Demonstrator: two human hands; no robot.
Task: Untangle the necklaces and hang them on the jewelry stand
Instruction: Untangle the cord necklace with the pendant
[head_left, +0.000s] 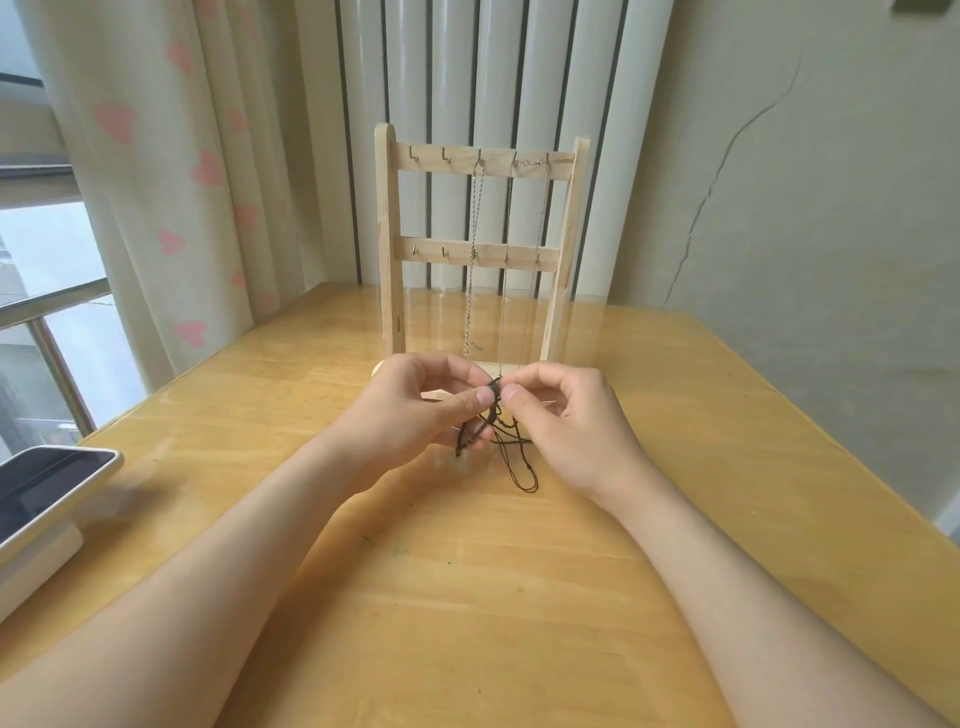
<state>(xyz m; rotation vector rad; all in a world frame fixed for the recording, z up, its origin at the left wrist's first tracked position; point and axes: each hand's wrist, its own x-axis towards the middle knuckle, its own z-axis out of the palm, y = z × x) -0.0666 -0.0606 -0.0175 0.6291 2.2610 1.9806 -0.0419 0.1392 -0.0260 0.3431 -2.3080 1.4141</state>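
Wood table (519, 597): carries the stand.
Stand (387, 234): upright behind the hands; silver chains (474, 249) already hung.
Left hand (415, 410): fingers pinch black cord tangle (519, 462), steadying it above the table.
Right hand (571, 421): fingers pinch its top, likely to pick the knot apart.

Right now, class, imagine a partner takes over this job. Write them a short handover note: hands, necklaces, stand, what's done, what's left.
Left hand: pinches the black cord at its tangle, over the table.
Right hand: pinches the same tangle from the other side; loose loops hang below.
Stand: upright, just behind the hands.
Done: two silver chains hang from the top rail, middle and right.
Left: free the cord, then hang it; the top rail's two left hooks look bare.
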